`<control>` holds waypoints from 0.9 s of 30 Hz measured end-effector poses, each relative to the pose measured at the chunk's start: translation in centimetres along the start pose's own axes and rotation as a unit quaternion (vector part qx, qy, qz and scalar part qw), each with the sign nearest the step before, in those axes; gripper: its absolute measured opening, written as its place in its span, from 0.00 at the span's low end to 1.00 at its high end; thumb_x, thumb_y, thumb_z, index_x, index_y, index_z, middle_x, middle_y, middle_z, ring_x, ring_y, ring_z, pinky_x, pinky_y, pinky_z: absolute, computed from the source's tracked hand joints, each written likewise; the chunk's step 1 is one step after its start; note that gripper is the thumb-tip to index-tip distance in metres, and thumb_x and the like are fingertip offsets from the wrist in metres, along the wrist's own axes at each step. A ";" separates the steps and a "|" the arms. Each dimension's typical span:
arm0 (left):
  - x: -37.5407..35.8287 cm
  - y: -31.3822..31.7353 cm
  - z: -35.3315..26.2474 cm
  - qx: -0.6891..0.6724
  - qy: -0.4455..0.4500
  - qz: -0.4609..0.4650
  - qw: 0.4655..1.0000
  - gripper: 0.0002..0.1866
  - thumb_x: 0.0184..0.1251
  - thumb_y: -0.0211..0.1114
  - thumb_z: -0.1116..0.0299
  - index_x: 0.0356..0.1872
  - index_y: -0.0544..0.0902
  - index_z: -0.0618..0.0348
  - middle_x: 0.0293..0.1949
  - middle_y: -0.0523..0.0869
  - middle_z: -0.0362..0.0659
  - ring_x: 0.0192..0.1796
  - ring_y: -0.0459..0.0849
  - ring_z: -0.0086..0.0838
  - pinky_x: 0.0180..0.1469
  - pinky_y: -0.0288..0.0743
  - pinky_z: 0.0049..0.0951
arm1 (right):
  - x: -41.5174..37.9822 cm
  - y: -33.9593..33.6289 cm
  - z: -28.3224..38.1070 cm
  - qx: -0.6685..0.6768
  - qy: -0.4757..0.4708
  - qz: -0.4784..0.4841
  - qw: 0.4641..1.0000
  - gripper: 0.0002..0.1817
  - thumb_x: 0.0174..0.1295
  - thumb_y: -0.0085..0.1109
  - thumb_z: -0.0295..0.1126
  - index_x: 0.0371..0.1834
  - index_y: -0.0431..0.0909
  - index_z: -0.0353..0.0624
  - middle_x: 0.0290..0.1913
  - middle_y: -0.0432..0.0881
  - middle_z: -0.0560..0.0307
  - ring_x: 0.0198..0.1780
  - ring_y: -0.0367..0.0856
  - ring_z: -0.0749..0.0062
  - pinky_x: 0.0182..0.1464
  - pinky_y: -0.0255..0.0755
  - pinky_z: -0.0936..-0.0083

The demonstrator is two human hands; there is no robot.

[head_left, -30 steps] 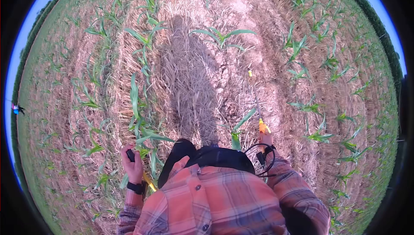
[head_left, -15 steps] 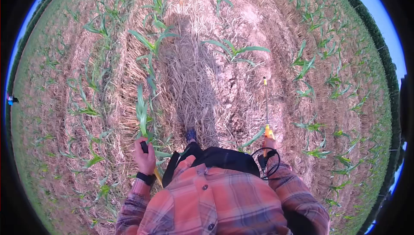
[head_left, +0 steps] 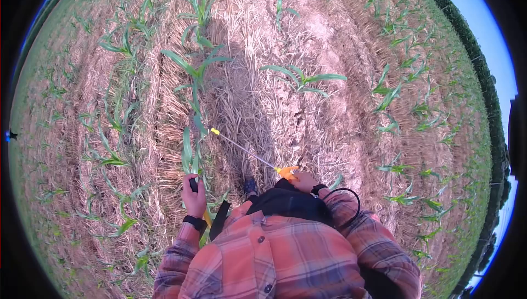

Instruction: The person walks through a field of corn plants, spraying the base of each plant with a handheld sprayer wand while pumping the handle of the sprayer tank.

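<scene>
My right hand (head_left: 303,181) is closed around the orange-yellow handle of a spray wand (head_left: 247,151), in front of my waist. The thin lance slants forward and left, and its yellow nozzle (head_left: 214,131) is above the straw beside a row of young maize plants (head_left: 189,148). A black hose (head_left: 355,196) loops by my right forearm. At my left side, my left hand (head_left: 193,199) is wrapped round the black grip (head_left: 193,185) of a pump lever, whose yellow shaft (head_left: 207,218) shows partly below the wrist. Leaves rise just ahead of that hand.
Straw-covered soil (head_left: 247,88) stretches ahead, with my shadow on it. A single maize plant (head_left: 301,77) grows ahead in the middle, and further rows (head_left: 391,93) run on the right. My shoe (head_left: 250,185) shows below. A distant person (head_left: 10,135) is at the far left edge.
My right hand has swung the spray wand from pointing straight ahead on the right over to the left, towards the left row. My left hand has shifted slightly right, still round the grip.
</scene>
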State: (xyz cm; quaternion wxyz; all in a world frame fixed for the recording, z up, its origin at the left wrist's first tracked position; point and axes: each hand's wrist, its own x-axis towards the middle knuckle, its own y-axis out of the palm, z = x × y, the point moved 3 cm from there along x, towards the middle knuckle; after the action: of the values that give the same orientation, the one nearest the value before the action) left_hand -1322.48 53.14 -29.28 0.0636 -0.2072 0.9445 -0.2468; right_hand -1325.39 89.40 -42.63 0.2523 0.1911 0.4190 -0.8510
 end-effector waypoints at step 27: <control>15.6 7.9 -11.2 0.067 0.052 -0.064 0.994 0.11 0.52 0.53 0.77 0.38 0.69 0.60 0.25 0.68 0.37 0.25 0.62 0.18 0.28 0.59 0.19 | 17.2 -14.1 -9.8 0.158 0.120 -0.122 0.973 0.15 0.51 0.51 0.42 0.25 0.76 0.40 0.15 0.74 0.58 0.16 0.73 0.75 0.20 0.65 0.77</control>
State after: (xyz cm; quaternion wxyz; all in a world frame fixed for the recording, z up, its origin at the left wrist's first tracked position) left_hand -1341.98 57.75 -23.69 0.0122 -0.2498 0.9125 -0.3236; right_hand -1346.30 100.03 -48.79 0.0612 0.2765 0.3266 -0.9017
